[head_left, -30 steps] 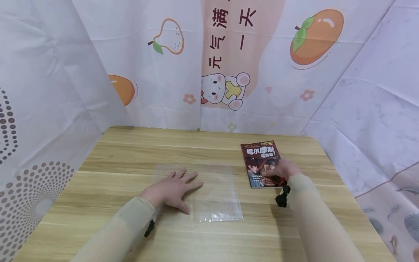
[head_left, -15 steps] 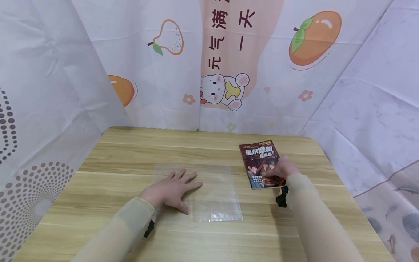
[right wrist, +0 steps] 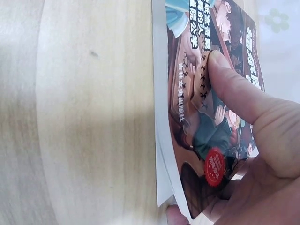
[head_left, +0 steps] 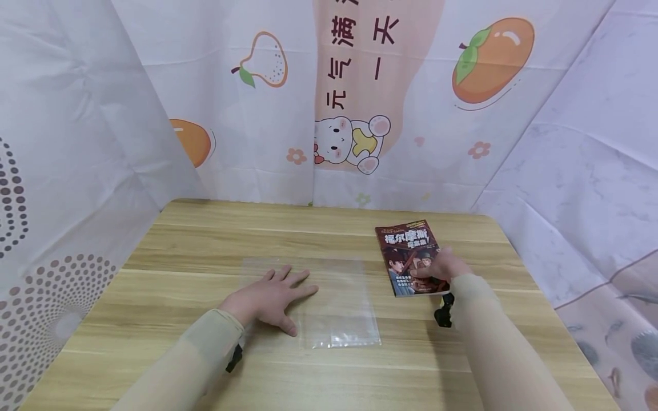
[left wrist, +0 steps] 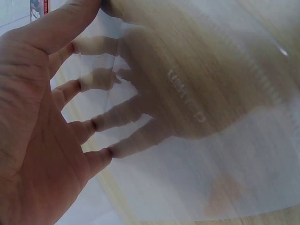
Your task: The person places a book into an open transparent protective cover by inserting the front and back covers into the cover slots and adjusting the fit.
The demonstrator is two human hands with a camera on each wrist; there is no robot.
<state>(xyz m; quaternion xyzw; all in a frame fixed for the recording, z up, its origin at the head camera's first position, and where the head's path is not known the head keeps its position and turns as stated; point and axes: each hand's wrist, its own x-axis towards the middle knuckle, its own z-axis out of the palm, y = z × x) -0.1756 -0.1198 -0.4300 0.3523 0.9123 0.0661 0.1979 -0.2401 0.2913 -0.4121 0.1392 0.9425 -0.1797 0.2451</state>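
Observation:
My left hand (head_left: 269, 297) lies with fingers spread on a clear plastic sheet (head_left: 341, 297), flat on the table left of the book. In the left wrist view, the fingertips press the glossy plastic sheet (left wrist: 225, 154), which mirrors them and bears small raised lettering. To the right, my right hand (head_left: 446, 267) grips a dark red paperback book (head_left: 406, 242) by its lower right side. The right wrist view has the thumb on the illustrated cover of the book (right wrist: 201, 122) and a fingertip under its lifted corner; the other fingers are mostly hidden.
A wood-grain table (head_left: 288, 228) bears everything. Behind it hangs a white curtain (head_left: 236, 131) with fruit and cartoon prints, and more cloth closes off both sides. Dark devices (head_left: 444, 311) are strapped under the wrists.
The book has turned very slightly in the right hand's grip, its top shifting left. The left hand and the plastic sheet stay in place.

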